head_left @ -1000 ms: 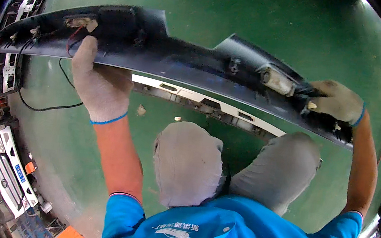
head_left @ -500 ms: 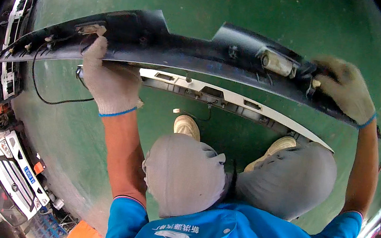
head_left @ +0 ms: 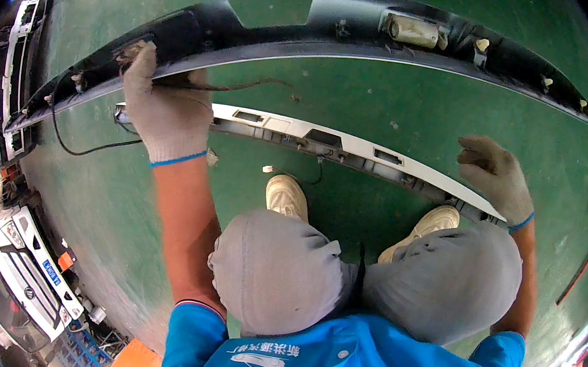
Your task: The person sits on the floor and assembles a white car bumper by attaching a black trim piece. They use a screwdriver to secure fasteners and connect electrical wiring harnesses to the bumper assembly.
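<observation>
Well, the person's left hand (head_left: pixel 169 120), in a pale work glove, is clamped on a long black car trim panel (head_left: pixel 267 39). Its thumb presses on the panel, and the other fingers are mostly hidden. The right hand (head_left: pixel 496 177), in a matching glove, holds nothing. Its fingers are a bit bent and apart, and it is over the right end of a white trim bar (head_left: pixel 286 125).

The black panel stretches across the far part of the green floor (head_left: pixel 393 96), beyond the white bar. I cannot tell if it touches the floor. It has a wide notch in its far edge and a cream box (head_left: pixel 415 31) on its right half. A black wire (head_left: pixel 85 154) loops down from its left part. A thin dark wire (head_left: pixel 247 84) sticks out to the right by the left hand.

The white bar lies on the floor, just in front of two cream shoes (head_left: pixel 286 196). A small white plug (head_left: pixel 268 169) lies near the left shoe. Toward the floor's left edge are black bumper parts (head_left: pixel 17 76) and a white vehicle (head_left: pixel 25 282). A thin red rod (head_left: pixel 580 270) is near the right edge.
</observation>
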Tool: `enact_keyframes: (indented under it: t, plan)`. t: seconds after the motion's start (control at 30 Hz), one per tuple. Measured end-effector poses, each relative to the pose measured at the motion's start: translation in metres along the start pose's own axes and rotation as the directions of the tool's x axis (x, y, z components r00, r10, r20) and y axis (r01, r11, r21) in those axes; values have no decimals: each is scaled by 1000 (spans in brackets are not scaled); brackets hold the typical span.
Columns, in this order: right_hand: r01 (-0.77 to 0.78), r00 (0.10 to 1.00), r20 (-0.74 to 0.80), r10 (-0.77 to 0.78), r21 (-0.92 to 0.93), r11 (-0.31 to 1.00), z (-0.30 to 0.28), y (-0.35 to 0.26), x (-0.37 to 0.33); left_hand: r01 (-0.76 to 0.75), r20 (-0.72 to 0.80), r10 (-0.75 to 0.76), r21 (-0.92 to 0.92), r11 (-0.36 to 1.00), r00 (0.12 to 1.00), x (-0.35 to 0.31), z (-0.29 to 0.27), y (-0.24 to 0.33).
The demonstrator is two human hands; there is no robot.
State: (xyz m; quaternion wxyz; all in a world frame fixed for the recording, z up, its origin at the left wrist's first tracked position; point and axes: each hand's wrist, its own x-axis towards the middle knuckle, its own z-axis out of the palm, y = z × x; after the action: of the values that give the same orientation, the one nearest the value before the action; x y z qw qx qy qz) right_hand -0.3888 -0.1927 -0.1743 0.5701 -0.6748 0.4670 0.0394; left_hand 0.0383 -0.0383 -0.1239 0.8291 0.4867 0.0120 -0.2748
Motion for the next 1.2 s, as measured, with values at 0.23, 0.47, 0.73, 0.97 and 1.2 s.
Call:
enact_keyframes:
  t: [0.23,0.47,0.73,0.97,1.2]
  plan:
    - [84,996,-41,-76,627,774,-9,40,11,5,-5,-5,46,999,1000,-12,1,-10]
    - [306,936,-271,-225,941,142,-16,67,24,48,257,-47,2,999,965,-21,-23,-21]
    - [390,898,-382,-220,921,-8,-13,36,24,84,337,-66,-37,996,939,-22,-28,-23]
    - [403,903,-405,-141,914,-45,-15,43,29,87,455,-68,-21,996,888,-27,-24,-22]
    - [444,879,-437,-191,896,-4,-15,57,27,126,489,-97,-26,992,867,-31,-26,-25]
